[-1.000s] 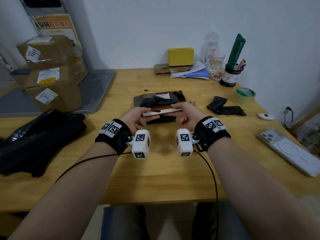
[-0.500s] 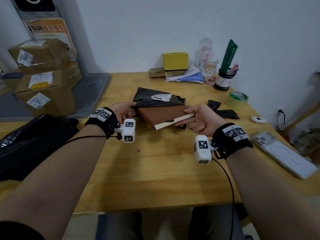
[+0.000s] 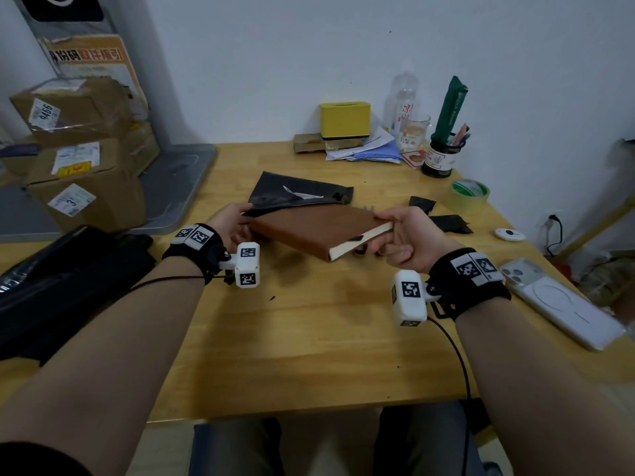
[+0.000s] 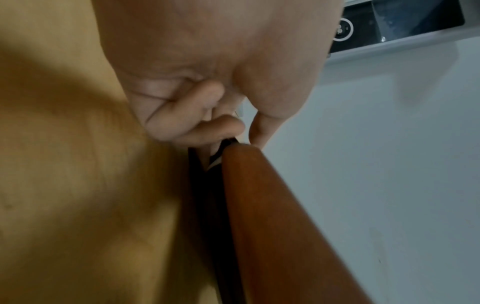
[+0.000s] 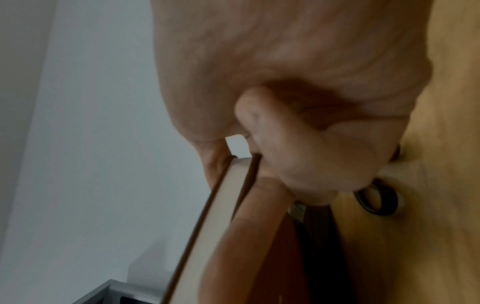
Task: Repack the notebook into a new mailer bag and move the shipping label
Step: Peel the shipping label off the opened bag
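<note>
A brown notebook (image 3: 309, 228) hangs tilted just above the table. My right hand (image 3: 386, 225) grips its right corner, thumb on the cover and fingers underneath; the cream page edge (image 5: 221, 205) shows in the right wrist view. The old black mailer bag (image 3: 295, 194), with a torn white shipping label (image 3: 305, 195) on top, lies behind the notebook. My left hand (image 3: 244, 216) pinches the bag's near edge (image 4: 207, 164) beside the notebook's spine (image 4: 272, 205). Nearly the whole notebook shows outside the bag.
A pile of black mailer bags (image 3: 58, 280) lies at the left edge, with labelled cardboard boxes (image 3: 86, 201) behind it. On the right are black scraps (image 3: 446, 223), a tape roll (image 3: 469, 195), a white puck (image 3: 510, 234) and a phone (image 3: 563, 304). Scissor handles (image 5: 376, 202) lie under my right hand.
My right hand has drawn the notebook rightward out of the black bag. My left hand has moved left, holding the bag's edge back.
</note>
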`<control>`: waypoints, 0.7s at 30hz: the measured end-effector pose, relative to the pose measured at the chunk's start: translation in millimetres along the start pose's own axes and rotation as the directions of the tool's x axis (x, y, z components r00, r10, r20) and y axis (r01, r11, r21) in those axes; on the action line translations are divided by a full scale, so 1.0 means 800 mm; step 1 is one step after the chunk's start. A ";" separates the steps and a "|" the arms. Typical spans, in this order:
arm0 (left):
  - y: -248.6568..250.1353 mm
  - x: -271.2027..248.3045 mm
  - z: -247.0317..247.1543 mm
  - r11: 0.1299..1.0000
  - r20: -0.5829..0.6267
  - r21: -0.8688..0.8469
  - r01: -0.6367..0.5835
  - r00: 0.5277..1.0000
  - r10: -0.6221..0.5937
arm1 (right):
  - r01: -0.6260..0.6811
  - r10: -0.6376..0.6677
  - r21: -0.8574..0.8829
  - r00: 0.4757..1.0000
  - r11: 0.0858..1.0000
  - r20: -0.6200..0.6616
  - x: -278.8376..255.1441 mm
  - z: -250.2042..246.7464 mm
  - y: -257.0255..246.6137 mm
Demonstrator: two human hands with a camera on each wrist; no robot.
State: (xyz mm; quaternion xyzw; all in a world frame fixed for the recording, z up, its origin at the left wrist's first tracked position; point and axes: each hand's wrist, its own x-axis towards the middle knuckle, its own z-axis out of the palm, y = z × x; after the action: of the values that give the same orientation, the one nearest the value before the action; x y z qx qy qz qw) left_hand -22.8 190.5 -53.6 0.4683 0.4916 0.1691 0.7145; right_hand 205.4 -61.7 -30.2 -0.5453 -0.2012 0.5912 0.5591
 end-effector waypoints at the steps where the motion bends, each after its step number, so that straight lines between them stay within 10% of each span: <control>1: -0.002 -0.003 -0.003 1.000 -0.008 -0.001 -0.006 1.000 0.006 | 0.005 -0.005 0.002 1.000 1.000 0.006 -0.003 -0.001 -0.002; 14: -0.029 -0.041 0.002 0.999 0.062 -0.038 -0.017 0.998 0.019 | 0.129 -0.140 0.124 0.987 0.984 0.080 -0.053 -0.008 -0.012; 21: -0.006 -0.050 0.029 0.998 0.185 0.043 -0.045 0.982 0.037 | 0.280 -0.240 0.262 0.955 0.923 -0.175 -0.033 -0.011 -0.039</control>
State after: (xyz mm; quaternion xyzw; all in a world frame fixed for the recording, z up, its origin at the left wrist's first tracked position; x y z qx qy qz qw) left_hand -22.3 148.1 -33.6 0.5084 0.4176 0.1284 0.7421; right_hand 221.2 -79.3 4.5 -0.4677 -0.1456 0.4947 0.7178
